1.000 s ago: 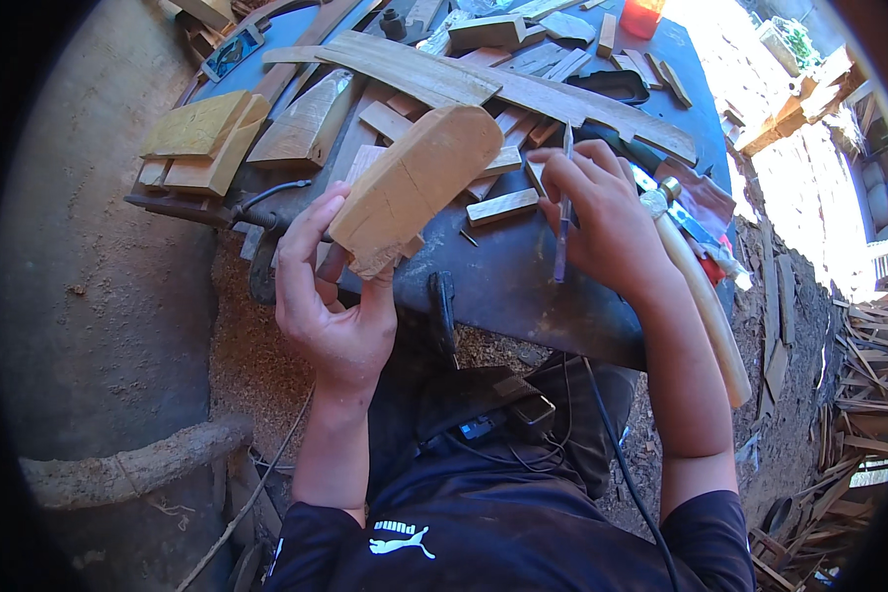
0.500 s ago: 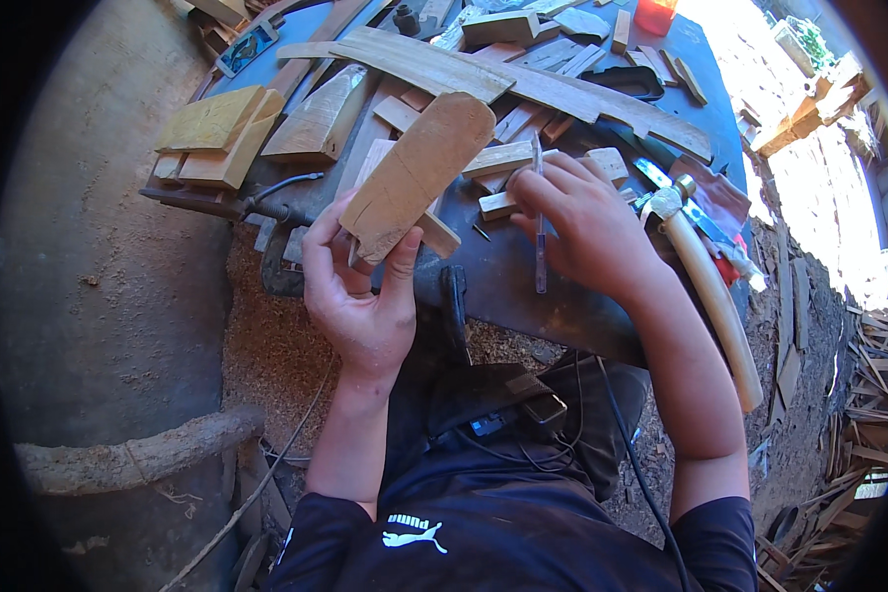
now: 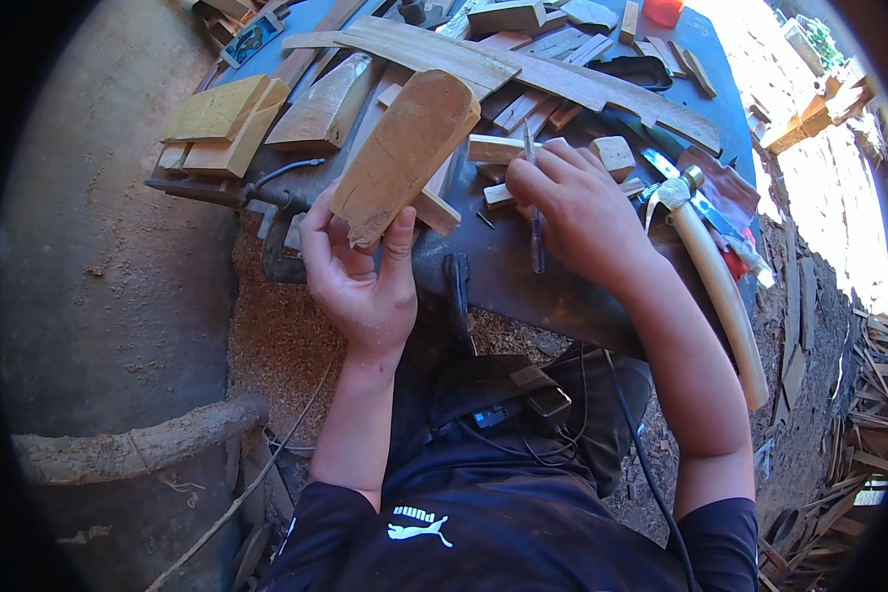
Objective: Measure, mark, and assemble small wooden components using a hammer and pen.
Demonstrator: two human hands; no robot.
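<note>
My left hand [image 3: 360, 281] is closed around the lower end of a flat wooden block [image 3: 405, 153] with a rounded far end and a chipped near end. The block is raised over the table's near edge and tilted, so its side edge shows. My right hand [image 3: 582, 202] grips a slim pen [image 3: 537, 242], its barrel nearly upright between thumb and fingers. The pen is apart from the block. Behind the right hand lie small wood blocks [image 3: 495, 148], and a thin dark piece [image 3: 485, 219] rests on the table between both hands.
A wooden-handled hammer [image 3: 722, 296] hangs over the table's right side. A metal clamp [image 3: 276, 202] grips the near left edge by stacked blocks [image 3: 217, 123]. Long boards [image 3: 523, 74] and offcuts cover the back. A cable [image 3: 631, 434] runs beside my right arm.
The block has turned in my left hand, and more of its side edge shows. My right hand with the pen has shifted slightly, and the pen sits a little higher.
</note>
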